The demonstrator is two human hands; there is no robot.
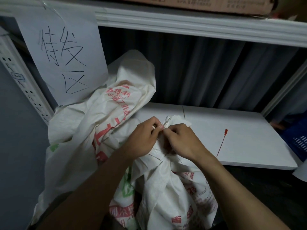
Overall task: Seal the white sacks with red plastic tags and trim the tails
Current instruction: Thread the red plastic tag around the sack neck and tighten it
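Observation:
A white woven sack (167, 185) with red and green print stands in front of me, its neck bunched up at the shelf's edge. My left hand (144, 136) pinches the gathered neck (171, 120) from the left. My right hand (181, 140) grips the same neck from the right, fingers curled; what lies between the fingertips is hidden. A second white sack (116, 100) with red lettering slumps behind, to the left. One red plastic tag (222, 142) with a long thin tail lies loose on the white shelf board, right of my hands.
The white shelf board (240, 127) stretches to the right under a white shelf beam (182, 22). A handwritten paper sign (63, 52) hangs at the upper left. A blue crate (297, 141) sits at the right edge. Cardboard (199, 4) lies on the upper shelf.

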